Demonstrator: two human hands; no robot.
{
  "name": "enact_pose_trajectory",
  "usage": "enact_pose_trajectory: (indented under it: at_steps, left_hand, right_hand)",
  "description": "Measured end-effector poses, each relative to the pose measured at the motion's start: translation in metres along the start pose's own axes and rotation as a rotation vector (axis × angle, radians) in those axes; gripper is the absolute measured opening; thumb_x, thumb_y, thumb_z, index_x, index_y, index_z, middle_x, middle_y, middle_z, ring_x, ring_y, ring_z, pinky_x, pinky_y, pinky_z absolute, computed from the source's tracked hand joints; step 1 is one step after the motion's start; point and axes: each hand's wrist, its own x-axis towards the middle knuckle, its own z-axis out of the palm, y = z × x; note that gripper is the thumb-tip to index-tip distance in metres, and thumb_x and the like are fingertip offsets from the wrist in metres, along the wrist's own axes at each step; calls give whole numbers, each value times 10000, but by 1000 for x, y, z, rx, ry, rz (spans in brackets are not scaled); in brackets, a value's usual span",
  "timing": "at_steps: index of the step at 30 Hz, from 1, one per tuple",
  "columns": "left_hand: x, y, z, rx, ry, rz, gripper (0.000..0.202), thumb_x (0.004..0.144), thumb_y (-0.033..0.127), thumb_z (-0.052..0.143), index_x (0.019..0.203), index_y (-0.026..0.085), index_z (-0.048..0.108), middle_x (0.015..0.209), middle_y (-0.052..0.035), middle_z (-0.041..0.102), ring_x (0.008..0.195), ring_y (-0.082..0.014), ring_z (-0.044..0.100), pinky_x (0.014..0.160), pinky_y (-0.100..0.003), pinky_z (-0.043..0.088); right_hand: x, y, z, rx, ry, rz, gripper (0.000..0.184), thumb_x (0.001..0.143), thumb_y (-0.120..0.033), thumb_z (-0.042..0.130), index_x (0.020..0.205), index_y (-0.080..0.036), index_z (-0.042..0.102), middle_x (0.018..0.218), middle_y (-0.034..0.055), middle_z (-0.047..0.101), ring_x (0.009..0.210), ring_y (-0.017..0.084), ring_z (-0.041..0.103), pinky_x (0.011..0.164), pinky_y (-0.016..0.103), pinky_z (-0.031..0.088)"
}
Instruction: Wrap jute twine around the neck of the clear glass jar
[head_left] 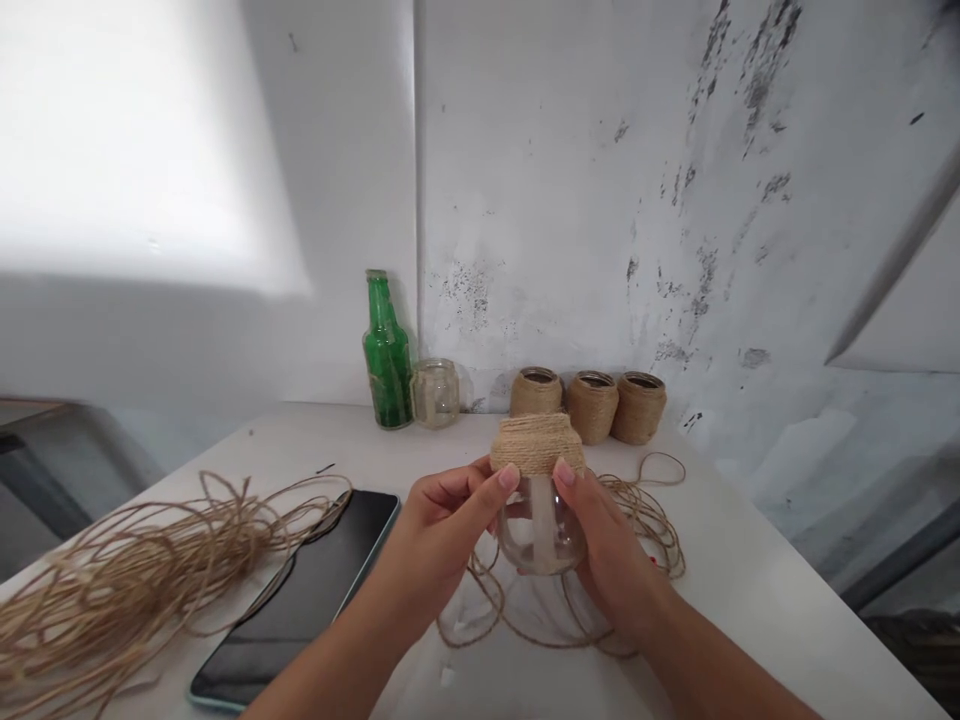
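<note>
A small glass jar (541,530) is held above the white table (750,600) between both hands. Jute twine (537,443) is wound around its upper part; the lower half is bare glass. My left hand (442,540) grips the jar's left side, thumb pressed at the lower edge of the wrapping. My right hand (611,550) grips the right side, its thumb also at that edge. A loose length of twine (652,510) lies in coils on the table under and behind the jar.
Three jars fully wrapped in twine (590,405) stand at the back by the wall. A green bottle (388,355) and a bare glass jar (435,393) stand left of them. A dark tablet (300,600) lies at left, beside a big bundle of twine (135,570).
</note>
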Motion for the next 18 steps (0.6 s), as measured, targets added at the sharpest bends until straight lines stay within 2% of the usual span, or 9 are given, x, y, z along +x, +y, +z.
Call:
enact_pose_trajectory:
  at_steps: [3, 6, 8, 11, 14, 18]
  left_hand:
    - [0, 0, 1, 11, 2, 43, 528, 867, 427, 849, 492, 189, 565, 746, -18, 641, 784, -157, 576, 748, -262, 467]
    - [0, -3, 1, 81, 46, 57, 532, 859, 417, 847, 477, 195, 550, 734, -20, 626, 778, -166, 578, 712, -267, 448]
    - [0, -5, 1, 139, 65, 66, 538, 852, 428, 845, 470, 195, 546, 730, -21, 617, 728, -161, 551, 641, -271, 408]
    - [0, -7, 1, 195, 54, 89, 523, 835, 426, 858, 472, 200, 556, 666, -5, 550, 694, -165, 524, 597, -276, 373]
    - [0, -7, 2, 202, 37, 96, 511, 845, 415, 851, 482, 202, 560, 643, 8, 507, 681, -164, 506, 607, -277, 382]
    - [-1, -8, 1, 192, 12, 113, 506, 887, 410, 813, 502, 200, 560, 708, -4, 568, 711, -161, 509, 669, -283, 412]
  right_hand:
    - [-1, -3, -2, -110, 21, -5, 466, 996, -670, 638, 1262, -298, 727, 1246, 77, 767, 1199, 310, 687, 1062, 463, 532]
    - [-3, -6, -1, -224, 87, -11, 497, 1003, -695, 609, 1332, -331, 691, 1400, 60, 711, 1337, 297, 610, 1160, 449, 463]
    - [-3, -6, 2, -227, 103, -14, 530, 999, -687, 628, 1405, -347, 632, 1481, 50, 668, 1378, 275, 591, 1173, 423, 458]
    - [-1, -4, 4, -159, 60, -24, 628, 951, -642, 735, 1467, -333, 553, 1453, 65, 693, 1302, 268, 659, 1117, 415, 508]
    - [0, -4, 4, -159, 71, -26, 627, 938, -624, 762, 1441, -303, 569, 1406, 69, 726, 1268, 262, 683, 1104, 400, 518]
    - [0, -7, 3, -174, 101, -31, 627, 949, -630, 739, 1454, -300, 567, 1425, 68, 719, 1316, 258, 662, 1083, 370, 539]
